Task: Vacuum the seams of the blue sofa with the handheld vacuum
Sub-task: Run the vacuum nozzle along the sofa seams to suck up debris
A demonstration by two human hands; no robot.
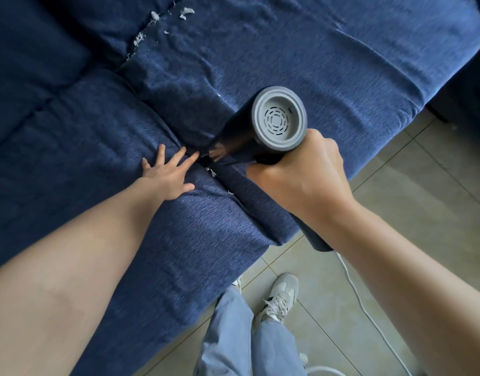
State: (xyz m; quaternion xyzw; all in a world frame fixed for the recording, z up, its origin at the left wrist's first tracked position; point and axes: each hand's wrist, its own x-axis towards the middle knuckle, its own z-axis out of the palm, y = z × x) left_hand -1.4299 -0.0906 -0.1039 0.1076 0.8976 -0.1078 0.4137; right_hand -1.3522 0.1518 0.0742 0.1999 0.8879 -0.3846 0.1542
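The blue sofa [301, 50] fills the upper view, with a seam [228, 183] running between two seat cushions. My right hand [306, 175] grips the handle of the dark handheld vacuum [278, 122], whose grey vented rear cap faces me. Its nozzle points down into the seam beside my left fingertips. My left hand [168, 175] lies flat with spread fingers on the left cushion, pressing it next to the seam. White scraps [211, 172] lie in the seam just below the nozzle. More white scraps [152, 25] sit along the back seam at the upper left.
A white power cord [369, 313] trails from the vacuum handle across the tiled floor [409, 207]. My legs in light blue jeans and white sneakers [277, 299] stand at the sofa's front edge. Dark back cushions [30, 50] rise at the left.
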